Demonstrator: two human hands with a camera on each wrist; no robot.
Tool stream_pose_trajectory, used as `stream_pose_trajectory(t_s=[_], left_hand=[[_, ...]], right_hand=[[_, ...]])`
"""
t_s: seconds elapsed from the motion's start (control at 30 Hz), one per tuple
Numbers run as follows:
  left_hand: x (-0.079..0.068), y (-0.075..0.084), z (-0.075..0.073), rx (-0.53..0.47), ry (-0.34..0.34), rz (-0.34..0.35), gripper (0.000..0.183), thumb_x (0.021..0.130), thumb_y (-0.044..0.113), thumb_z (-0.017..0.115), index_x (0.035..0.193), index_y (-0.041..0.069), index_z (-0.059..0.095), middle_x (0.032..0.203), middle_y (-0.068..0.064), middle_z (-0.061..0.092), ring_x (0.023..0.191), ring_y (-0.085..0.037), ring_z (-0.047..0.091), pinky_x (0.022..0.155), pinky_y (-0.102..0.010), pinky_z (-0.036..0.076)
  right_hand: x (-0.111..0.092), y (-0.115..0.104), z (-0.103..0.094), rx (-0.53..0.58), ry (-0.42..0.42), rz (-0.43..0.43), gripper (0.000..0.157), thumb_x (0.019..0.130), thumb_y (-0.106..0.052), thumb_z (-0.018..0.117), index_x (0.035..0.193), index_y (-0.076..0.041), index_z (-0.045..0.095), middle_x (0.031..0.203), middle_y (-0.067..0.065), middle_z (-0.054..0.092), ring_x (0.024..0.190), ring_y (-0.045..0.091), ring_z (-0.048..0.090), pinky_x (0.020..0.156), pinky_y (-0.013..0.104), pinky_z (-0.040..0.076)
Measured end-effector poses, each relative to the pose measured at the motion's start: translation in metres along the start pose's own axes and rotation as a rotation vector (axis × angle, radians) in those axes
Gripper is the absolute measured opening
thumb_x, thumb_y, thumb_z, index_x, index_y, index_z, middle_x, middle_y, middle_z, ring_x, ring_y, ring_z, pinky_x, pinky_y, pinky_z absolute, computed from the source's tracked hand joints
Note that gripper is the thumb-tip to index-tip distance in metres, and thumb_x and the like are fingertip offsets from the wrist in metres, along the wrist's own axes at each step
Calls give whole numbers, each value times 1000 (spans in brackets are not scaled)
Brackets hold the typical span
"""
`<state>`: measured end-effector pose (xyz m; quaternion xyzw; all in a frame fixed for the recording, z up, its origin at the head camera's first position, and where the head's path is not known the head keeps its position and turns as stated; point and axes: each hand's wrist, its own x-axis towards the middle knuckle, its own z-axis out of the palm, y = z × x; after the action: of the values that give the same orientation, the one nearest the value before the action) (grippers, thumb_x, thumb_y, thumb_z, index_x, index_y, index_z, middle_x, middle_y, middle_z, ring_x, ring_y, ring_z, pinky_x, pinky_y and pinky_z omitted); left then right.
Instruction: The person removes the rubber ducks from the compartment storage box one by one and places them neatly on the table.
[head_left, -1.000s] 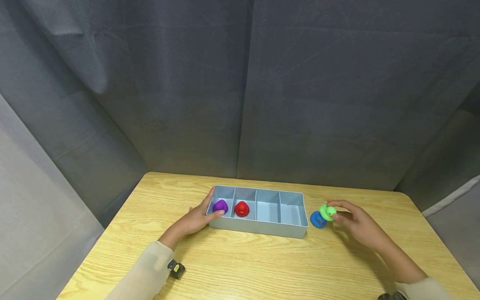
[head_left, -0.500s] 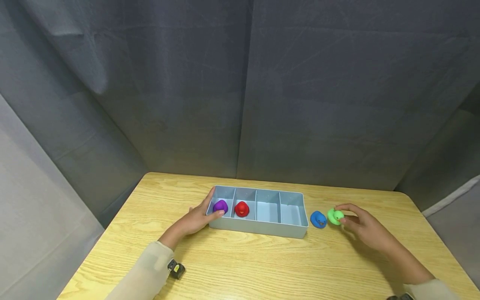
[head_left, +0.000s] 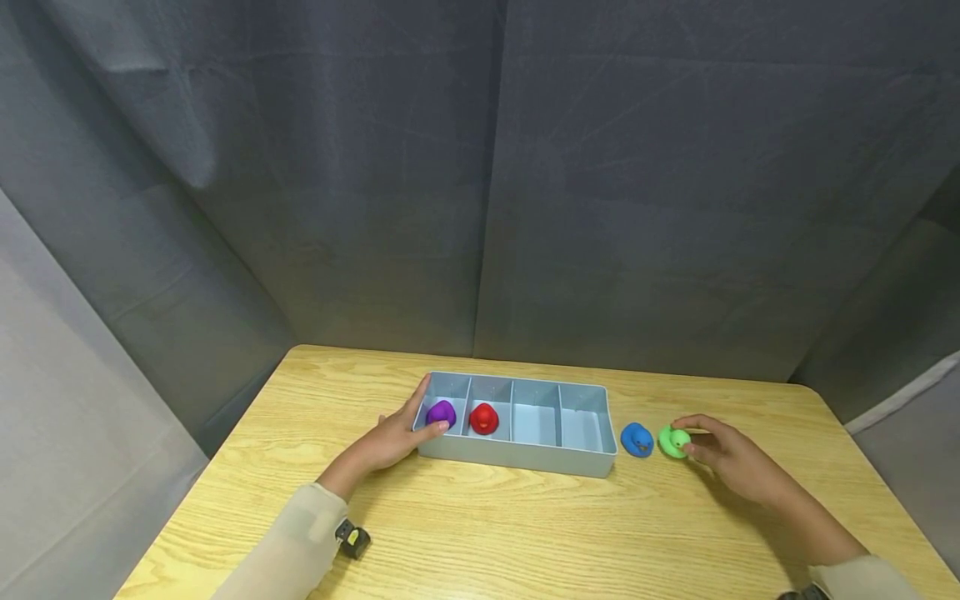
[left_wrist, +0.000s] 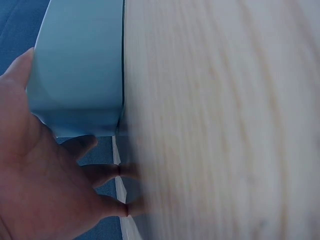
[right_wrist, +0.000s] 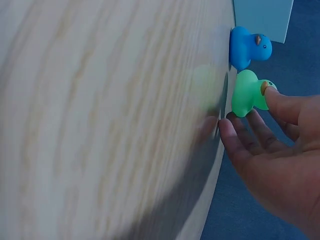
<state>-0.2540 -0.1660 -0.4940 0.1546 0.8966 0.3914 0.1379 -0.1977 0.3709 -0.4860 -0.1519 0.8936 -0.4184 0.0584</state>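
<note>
At the left end of the pale blue divided box [head_left: 517, 454], my left hand [head_left: 392, 433] holds on, its thumb over the front rim and a finger at the back corner. A purple rubber duck [head_left: 441, 413] sits in the leftmost compartment, near that thumb. The compartment beside it holds a red rubber duck [head_left: 483, 418]. My right hand [head_left: 731, 458] pinches a green rubber duck [right_wrist: 245, 94] by its head, low at the table, its other fingers spread in the right wrist view. A blue rubber duck [head_left: 637, 439] stands between the green one and the box.
The wooden table [head_left: 480, 533] has its back edge close behind the box. Dark grey curtains [head_left: 637, 183] hang behind and at the sides. The two right compartments of the box hold no ducks.
My right hand has carried the green duck rightward from above the blue duck and down beside it. The left hand and the box have stayed put.
</note>
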Motion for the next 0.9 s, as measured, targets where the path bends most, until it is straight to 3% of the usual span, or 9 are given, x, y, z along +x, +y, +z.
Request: stream_pose_trajectory(t_s=[0.4,0.7,0.9], left_hand=[[-1,0,0,-1,-3,-4,96,98,68,53,163,41,-12,173,-4,5,156,-40,15,118,-73,-10],[0,0,0,4,-3,-5,95,98,69,52,163,42,-12,174,-3,4,156,-40,15,118,-73,-10],[1,-1,0,0,0,-5,92,102,60,53,164,40,-12,174,-4,4,156,-40,15,118,-73,-10]], right_hand=[[2,6,3,-44,-6,-20,35,104,-7,60,137,3,55,136,27,59,122,51,59,90,44,57],[1,6,2,-23,-8,-3,37,104,-11,62,138,2,55,137,26,58,123,50,58,88,31,56],[1,4,0,38,-3,33,42,104,-16,63,140,4,53,137,26,58,123,48,59,88,23,54]])
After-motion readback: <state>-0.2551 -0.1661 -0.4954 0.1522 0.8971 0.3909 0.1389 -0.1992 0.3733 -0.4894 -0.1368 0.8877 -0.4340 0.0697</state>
